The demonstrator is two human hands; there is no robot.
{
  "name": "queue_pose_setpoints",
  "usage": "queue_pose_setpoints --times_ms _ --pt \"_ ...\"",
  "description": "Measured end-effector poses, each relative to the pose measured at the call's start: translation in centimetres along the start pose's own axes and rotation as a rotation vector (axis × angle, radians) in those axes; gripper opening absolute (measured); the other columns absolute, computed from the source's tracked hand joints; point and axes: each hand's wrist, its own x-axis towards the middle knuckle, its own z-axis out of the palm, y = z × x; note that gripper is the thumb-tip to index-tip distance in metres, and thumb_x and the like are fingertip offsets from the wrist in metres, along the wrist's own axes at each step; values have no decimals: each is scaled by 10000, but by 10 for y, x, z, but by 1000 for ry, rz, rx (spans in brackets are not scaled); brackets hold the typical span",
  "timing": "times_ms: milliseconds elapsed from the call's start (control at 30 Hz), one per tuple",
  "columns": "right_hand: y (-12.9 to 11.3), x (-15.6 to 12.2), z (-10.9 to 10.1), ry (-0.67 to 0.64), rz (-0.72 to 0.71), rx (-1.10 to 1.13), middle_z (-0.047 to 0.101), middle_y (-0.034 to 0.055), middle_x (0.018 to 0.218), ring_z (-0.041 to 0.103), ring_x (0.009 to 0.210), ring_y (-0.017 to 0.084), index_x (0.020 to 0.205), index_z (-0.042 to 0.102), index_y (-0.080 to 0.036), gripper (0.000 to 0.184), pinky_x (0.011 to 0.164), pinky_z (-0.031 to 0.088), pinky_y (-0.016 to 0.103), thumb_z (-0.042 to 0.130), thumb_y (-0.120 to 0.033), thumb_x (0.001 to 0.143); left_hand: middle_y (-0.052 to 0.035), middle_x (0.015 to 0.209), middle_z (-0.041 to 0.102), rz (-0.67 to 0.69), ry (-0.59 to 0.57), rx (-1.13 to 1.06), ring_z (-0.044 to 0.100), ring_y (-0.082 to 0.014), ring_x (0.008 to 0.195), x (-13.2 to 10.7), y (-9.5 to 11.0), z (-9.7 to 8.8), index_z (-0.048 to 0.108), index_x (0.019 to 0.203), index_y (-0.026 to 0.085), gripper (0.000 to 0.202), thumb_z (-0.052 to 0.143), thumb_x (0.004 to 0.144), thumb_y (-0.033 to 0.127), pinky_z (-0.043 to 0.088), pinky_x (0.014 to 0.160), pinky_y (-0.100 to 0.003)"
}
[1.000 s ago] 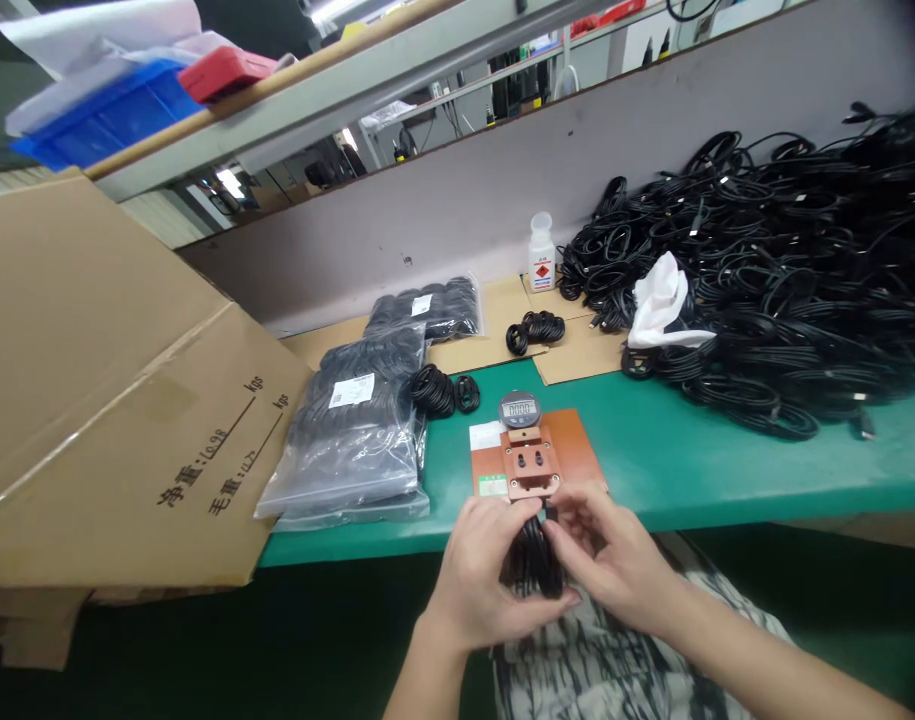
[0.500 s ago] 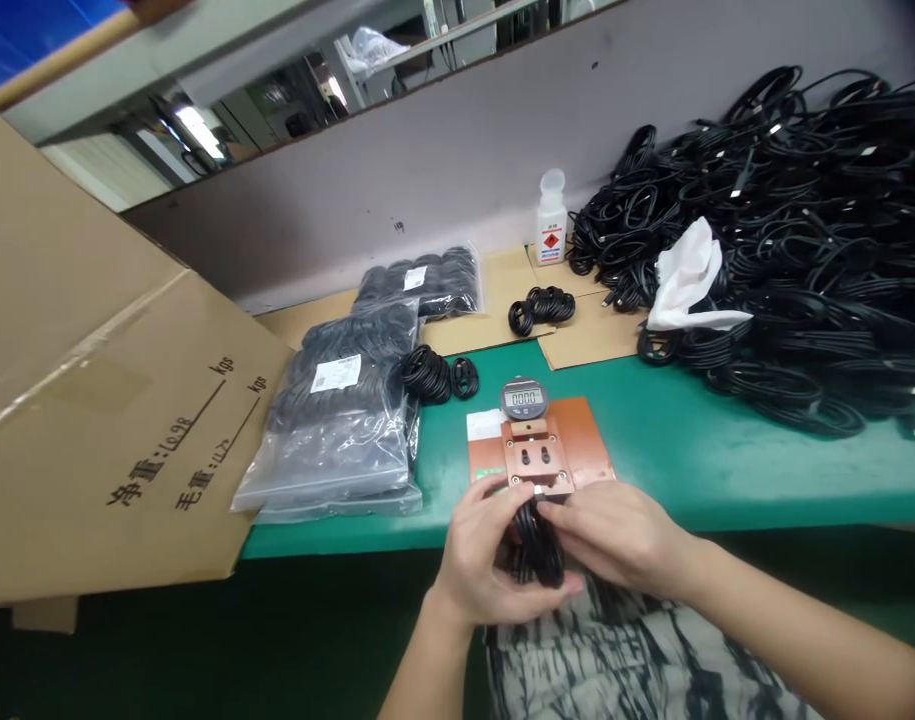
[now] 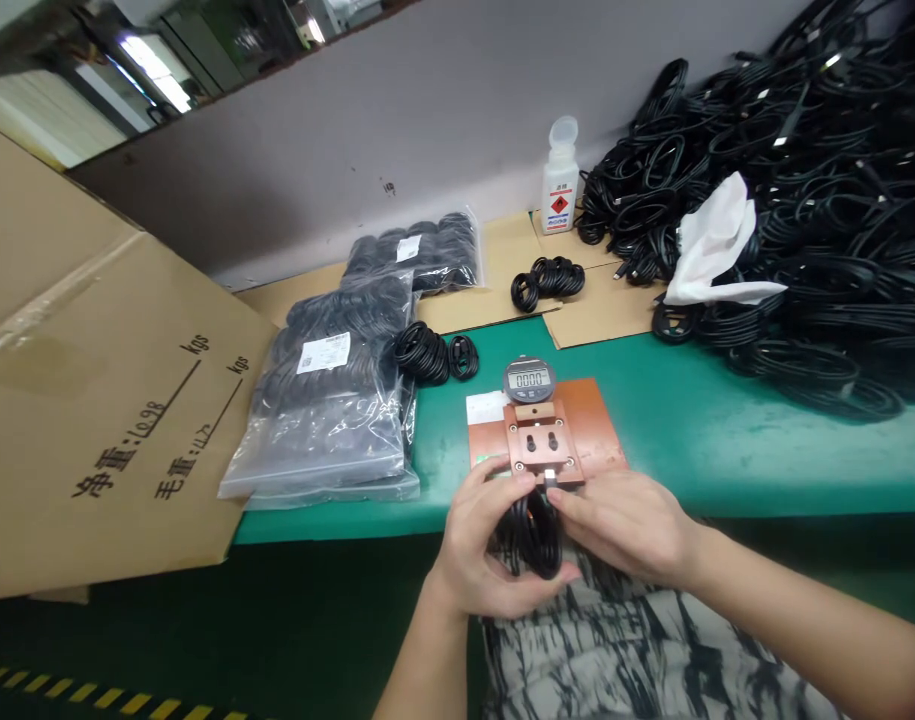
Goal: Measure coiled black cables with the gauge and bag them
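The left hand (image 3: 481,545) was closed around a coiled black cable (image 3: 533,530), holding the coil just below the tabletop (image 3: 727,450) edge, over the person's lap. The right hand (image 3: 628,522) pinched the cable's free end, with thumb and forefinger tips at a small plug (image 3: 548,478) that sat at the front slot of the copper fixture (image 3: 539,455).

Against the pictures of a second and half a second before, both hands had risen toward the fixture: earlier the coil hung lower in front of the lap and the right fingers were working at the cable end away from the block, whereas now the plug touched the fixture's near edge. Whether it was seated fully in the slot could not be told. The gauge (image 3: 529,378) above the block showed the same row of zeros in the two later pictures. The head had also tilted down and closer, so the shelf and blue bin had left the view.

The fixture rested on an orange plate (image 3: 596,425). To its left lay bags of coils (image 3: 337,400) and a carton (image 3: 89,400); behind were loose coils (image 3: 427,355), a bottle (image 3: 560,180), and at right a cable heap (image 3: 817,220) with a white cloth (image 3: 716,245).
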Motion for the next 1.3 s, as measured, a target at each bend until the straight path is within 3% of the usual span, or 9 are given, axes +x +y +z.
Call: queue_pose_setpoints --times_ms 300,833,1067,1300 --pt "1 -1 2 1 -8 -19 568 -33 563 541 495 154 1344 453 -78 404 504 486 269 505 -81 943 -116 1025 728 78 -18 61 679 -303 1044 5 -1 0 463 1348 186 786 813 654 305 485 997 -489" --pt "0 -1 3 31 60 52 714 53 708 699 629 179 1212 586 -80 278 635 601 310 529 -88 939 -108 1070 708 55 -9 133 672 -287 1046 3 -2 2 468 1343 189 763 803 672 333 494 1004 -479" --pt "0 -3 5 61 88 68 753 67 806 733 699 186 1253 574 -110 317 674 627 316 529 -89 940 -129 1130 681 20 -6 147 632 -303 1101 0 -4 2 470 1352 185 792 813 658 354 494 1001 -477" --pt "0 -3 5 67 94 98 758 110 891 741 746 208 1200 590 -66 273 677 631 331 557 -75 930 -137 1180 657 -22 -10 156 614 -320 1120 -2 -4 3 459 1377 188 835 822 648 374 513 969 -483"
